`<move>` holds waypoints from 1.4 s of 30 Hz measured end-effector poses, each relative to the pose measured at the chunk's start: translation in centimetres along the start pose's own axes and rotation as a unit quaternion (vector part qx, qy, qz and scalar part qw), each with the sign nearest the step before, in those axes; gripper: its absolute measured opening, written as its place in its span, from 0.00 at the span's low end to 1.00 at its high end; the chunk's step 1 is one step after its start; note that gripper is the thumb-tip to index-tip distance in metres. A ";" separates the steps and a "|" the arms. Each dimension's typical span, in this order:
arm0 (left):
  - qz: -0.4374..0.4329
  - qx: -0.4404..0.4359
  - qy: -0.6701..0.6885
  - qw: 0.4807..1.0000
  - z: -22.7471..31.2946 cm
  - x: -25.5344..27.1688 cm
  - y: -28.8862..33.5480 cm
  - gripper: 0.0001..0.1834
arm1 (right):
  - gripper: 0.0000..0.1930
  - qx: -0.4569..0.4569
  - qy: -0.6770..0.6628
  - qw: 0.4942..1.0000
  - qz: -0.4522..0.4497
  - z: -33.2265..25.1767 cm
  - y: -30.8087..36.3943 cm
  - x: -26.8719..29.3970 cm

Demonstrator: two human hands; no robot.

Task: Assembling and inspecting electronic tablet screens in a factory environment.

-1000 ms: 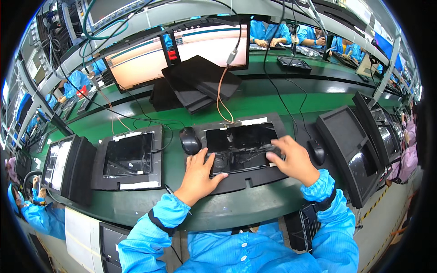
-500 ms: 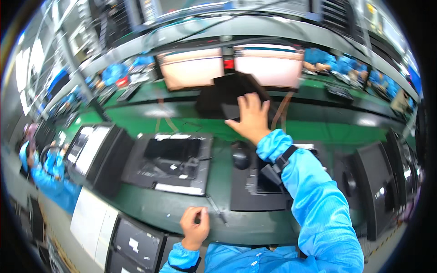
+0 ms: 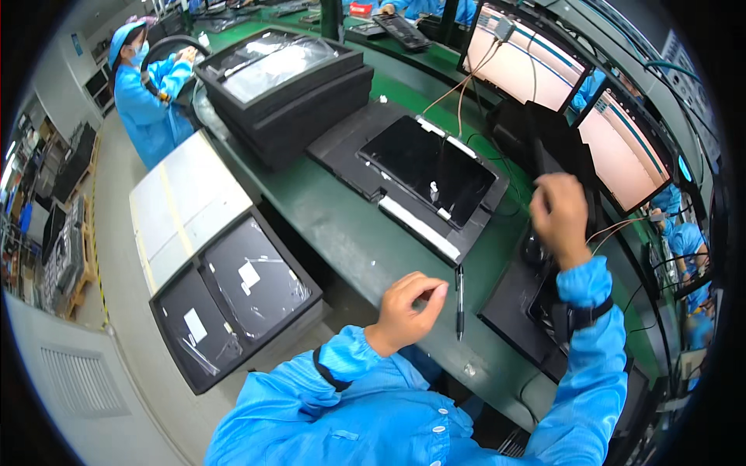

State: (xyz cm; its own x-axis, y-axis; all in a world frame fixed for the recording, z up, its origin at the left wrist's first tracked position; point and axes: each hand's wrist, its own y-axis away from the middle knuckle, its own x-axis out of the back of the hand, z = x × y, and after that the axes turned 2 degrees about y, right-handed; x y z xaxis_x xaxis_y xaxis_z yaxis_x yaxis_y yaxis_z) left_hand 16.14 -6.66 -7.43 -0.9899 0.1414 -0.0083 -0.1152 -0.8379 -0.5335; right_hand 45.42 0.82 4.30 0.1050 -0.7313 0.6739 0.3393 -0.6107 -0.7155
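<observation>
Bench (image 3: 342, 225): long and green, running slantwise in front of the person in blue.
Monitors (image 3: 528, 58): two, both lit, standing side by side at the back.
Black tray stack (image 3: 287, 101): on the bench at the person's left, clear film on its top.
Black foam pieces (image 3: 513, 128): on the bench before the monitors, just beside the right hand.
Near pad (image 3: 505, 311): black, lying partly under the right forearm.
Dark glossy panel (image 3: 427, 167): flat on another black pad (image 3: 342, 151), right of the stack.
Right hand (image 3: 561, 217): raised near the foam, its grip curled; from here I can't tell whether it pinches an edge.
Left hand (image 3: 408, 311): over the bench's front edge, grip curled, thumb bent near the fingertips; I can't tell whether they meet.
Mouse (image 3: 532, 248): black, by the right hand, partly hidden.
Pen (image 3: 460, 303): dark and slim, lying on the bench just beside the left hand.
</observation>
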 end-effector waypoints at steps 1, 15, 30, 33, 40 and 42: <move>0.032 -0.060 -0.035 0.997 0.4 1.4 0.7 0.03 | 0.14 0.071 -0.078 0.990 -0.098 -3.7 -0.3 1.2; -0.067 0.221 -0.553 0.801 4.9 29.6 17.1 0.43 | 0.14 0.131 -0.345 0.895 -0.250 -19.0 2.0 4.5; -0.110 0.169 -0.546 0.813 4.5 23.5 20.5 0.35 | 0.09 -0.274 -0.626 0.643 -0.347 -40.1 5.7 -9.4; -0.105 0.172 -0.542 0.816 4.4 23.5 20.7 0.36 | 0.09 -0.258 -0.628 0.674 -0.291 -39.9 7.5 -11.5; -0.115 0.172 -0.545 0.812 4.2 23.7 20.8 0.37 | 0.12 -0.253 -0.590 0.693 -0.328 -40.1 6.6 -9.8; -0.114 0.174 -0.548 0.810 4.3 23.5 20.8 0.37 | 0.16 -0.110 -0.508 0.808 -0.278 -39.5 5.8 -9.8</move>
State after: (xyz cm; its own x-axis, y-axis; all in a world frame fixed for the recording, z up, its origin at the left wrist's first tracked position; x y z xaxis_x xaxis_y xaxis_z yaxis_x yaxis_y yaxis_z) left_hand -9.90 -22.99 -15.09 -0.3966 -0.0793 0.9145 -0.1335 -0.9807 -0.1429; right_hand 9.44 -7.58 -13.75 0.7446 0.2321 0.6259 0.4345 -0.8803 -0.1904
